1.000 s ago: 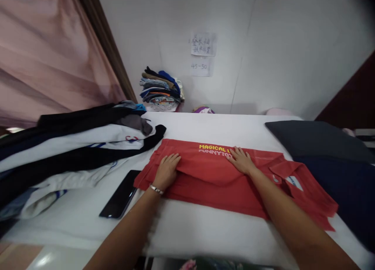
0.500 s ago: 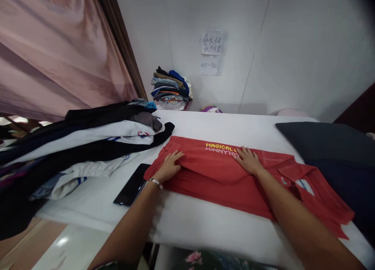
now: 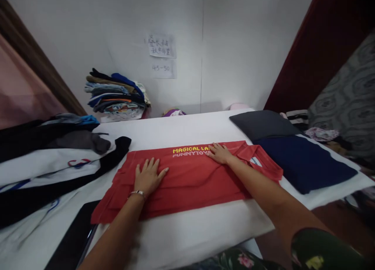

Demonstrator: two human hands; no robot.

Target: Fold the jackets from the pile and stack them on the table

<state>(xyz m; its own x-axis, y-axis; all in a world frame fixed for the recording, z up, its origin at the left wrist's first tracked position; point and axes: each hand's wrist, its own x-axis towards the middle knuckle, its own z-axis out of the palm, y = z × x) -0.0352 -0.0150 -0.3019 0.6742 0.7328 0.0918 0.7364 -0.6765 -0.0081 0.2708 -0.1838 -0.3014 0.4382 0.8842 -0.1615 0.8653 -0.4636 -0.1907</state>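
A red collared shirt [image 3: 187, 180] lies folded lengthwise into a long strip on the white table, its collar at the right and yellow and white lettering along its far edge. My left hand [image 3: 148, 177] rests flat on the left part of the shirt, fingers spread. Over the end of the lettering lies my right hand [image 3: 219, 153], palm down with its fingers extended. Neither hand grips the cloth. Part of a dark phone or tablet [image 3: 72, 238] shows at the lower left, beside the shirt's left end.
A loose heap of black, white and grey clothes [image 3: 58, 152] covers the table's left side. Folded clothes are stacked [image 3: 115, 94] at the back left. Dark grey [image 3: 263, 123] and navy [image 3: 307, 160] folded garments lie at the right. Paper notes [image 3: 162, 47] hang on the wall.
The view has swung to the right. My left hand has moved from the shirt's left end further in over the cloth. The right hand stays on the shirt by the lettering.
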